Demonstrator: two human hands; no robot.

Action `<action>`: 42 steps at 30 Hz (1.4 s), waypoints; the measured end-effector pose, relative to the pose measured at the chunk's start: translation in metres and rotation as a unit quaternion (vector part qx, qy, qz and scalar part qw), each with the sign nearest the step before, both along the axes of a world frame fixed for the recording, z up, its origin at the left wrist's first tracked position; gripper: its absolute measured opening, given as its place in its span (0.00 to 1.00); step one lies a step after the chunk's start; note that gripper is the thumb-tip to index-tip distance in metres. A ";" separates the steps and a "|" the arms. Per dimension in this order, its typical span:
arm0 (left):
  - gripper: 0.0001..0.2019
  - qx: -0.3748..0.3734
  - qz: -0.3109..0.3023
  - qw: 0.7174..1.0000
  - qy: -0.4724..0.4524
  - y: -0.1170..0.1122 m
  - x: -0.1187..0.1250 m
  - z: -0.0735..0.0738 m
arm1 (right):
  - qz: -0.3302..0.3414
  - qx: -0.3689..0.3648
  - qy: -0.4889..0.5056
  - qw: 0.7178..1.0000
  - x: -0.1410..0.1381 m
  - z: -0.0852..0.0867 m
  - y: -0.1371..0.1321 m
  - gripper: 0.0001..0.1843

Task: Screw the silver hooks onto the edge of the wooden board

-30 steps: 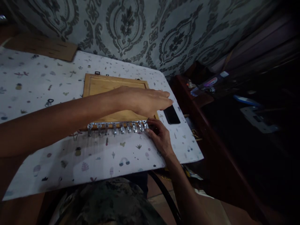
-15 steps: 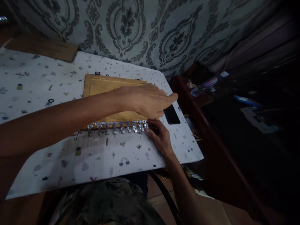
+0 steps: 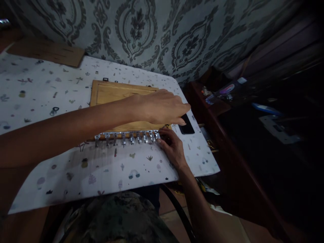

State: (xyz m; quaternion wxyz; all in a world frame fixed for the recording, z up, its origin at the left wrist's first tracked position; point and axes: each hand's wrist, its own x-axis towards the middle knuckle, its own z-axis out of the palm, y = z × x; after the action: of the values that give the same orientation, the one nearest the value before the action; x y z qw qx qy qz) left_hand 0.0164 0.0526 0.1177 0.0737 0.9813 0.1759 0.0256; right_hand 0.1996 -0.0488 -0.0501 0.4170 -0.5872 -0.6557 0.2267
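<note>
Left hand (image 3: 164,106) is stretched right across the board (image 3: 118,91), palm down, over its right-hand part, with the fingers bent under. The underside is hidden, so whether anything's gripped there can't be told. Right hand (image 3: 173,145) is kept low at the board's near right corner, thumb and fingers closed in around the last of the hooks (image 3: 124,138) – pinched or just touched, hard to tell. The two hands are held apart but pretty near each other, left one above and a bit farther out.

The hooks are metal and lined up in a row along the board's near edge, tips pointed toward the person. The board itself is wooden, laid flat on the table (image 3: 108,182), and partly covered by the left forearm. A phone (image 3: 188,129) is set just right of the board, partly blocked by the left hand.

Farther out, some cardboard (image 3: 50,52) is left at the back left of the table, next to a patterned wall (image 3: 136,30). Off to the right a bottle (image 3: 226,90) is seen on dark red furniture (image 3: 227,141) – the rest over there is mostly lost in shadow.
</note>
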 end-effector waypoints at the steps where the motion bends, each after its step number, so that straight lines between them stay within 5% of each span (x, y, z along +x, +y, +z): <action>1: 0.22 -0.010 -0.002 1.000 0.004 -0.001 -0.002 0.001 | -0.001 -0.002 0.000 1.000 0.000 0.000 0.000 0.16; 23: 0.18 -0.091 -0.029 0.995 -0.020 0.001 -0.004 -0.006 | 0.005 0.002 -0.002 1.000 0.002 -0.002 0.000 0.18; 36: 0.11 -0.023 -0.044 0.994 -0.093 0.012 0.003 -0.023 | 0.014 0.008 0.003 1.000 0.004 -0.004 0.001 0.18; 42: 0.14 0.007 0.004 0.999 -0.044 0.006 0.006 -0.015 | 0.008 0.009 0.009 1.000 0.002 -0.003 0.001 0.18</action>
State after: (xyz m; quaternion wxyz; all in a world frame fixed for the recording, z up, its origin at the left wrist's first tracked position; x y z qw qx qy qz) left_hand 0.0219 0.0582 0.1024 0.0745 0.9790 0.1764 0.0703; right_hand 0.2020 -0.0480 -0.0532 0.4262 -0.5764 -0.6582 0.2297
